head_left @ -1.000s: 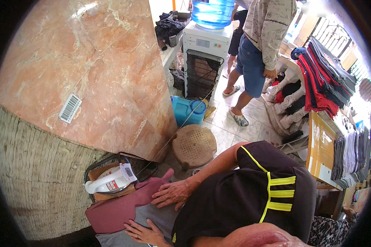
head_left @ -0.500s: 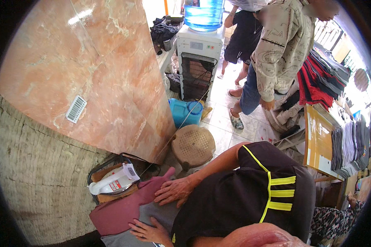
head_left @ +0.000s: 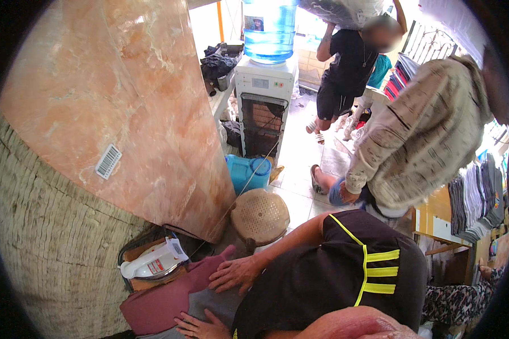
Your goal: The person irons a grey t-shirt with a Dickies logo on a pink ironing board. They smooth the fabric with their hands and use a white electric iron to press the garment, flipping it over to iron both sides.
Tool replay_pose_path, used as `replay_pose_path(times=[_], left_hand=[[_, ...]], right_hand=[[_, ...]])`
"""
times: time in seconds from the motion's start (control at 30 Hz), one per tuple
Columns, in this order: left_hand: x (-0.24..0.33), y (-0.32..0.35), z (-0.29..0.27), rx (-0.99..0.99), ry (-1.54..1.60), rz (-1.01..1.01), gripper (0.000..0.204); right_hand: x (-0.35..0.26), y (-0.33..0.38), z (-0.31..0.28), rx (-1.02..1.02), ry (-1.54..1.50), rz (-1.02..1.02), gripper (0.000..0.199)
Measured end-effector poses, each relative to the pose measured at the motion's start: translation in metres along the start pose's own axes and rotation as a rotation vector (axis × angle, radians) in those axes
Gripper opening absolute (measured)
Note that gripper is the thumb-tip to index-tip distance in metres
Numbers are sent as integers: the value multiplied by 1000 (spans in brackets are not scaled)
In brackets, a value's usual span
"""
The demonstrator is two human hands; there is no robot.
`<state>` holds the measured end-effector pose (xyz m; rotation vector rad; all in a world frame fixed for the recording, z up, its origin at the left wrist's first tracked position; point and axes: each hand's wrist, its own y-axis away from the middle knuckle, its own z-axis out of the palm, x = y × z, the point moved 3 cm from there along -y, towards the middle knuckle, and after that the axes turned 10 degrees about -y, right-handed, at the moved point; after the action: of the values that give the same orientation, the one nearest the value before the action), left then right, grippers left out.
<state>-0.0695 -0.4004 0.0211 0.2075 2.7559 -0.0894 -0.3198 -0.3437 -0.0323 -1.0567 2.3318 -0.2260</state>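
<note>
Both my hands lie flat on a garment, its sleeve-like part (head_left: 164,305) maroon and its body grey. Fingers stretched out, my right hand (head_left: 232,274) presses on the grey part beside the maroon piece. Lower in the picture, my left hand (head_left: 202,327) rests on the cloth with its fingers spread; the lower edge cuts it off. Neither hand grips anything. Just past the cloth, a white clothes iron (head_left: 152,263) sits on a brown pad in a dark-rimmed holder.
A pink marbled panel (head_left: 107,85) rises beside a worn wooden surface (head_left: 45,243). Beyond my right arm stand a round perforated stool (head_left: 260,217), a blue jug (head_left: 249,172) and a water dispenser (head_left: 263,101). Two people are nearby. Folded garments (head_left: 478,198) lie at right.
The person in the patterned hoodie has moved right and nearer. Behind, the person in black carrying a large bundle overhead has come further into view. My hands stay nearly in place on the cloth.
</note>
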Motion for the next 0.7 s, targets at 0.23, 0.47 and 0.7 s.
replay_pose_path(times=[0.23,0.47,0.7], left_hand=[[7,17,-27,321,-21,13,78],[6,17,-23,358,11,15,79],[3,16,-22,346,59,18,80]], right_hand=[[1,1,1,23,27,-8,84],[5,4,6,43,51,-31,86],[8,1,9,-15,39,1,88]])
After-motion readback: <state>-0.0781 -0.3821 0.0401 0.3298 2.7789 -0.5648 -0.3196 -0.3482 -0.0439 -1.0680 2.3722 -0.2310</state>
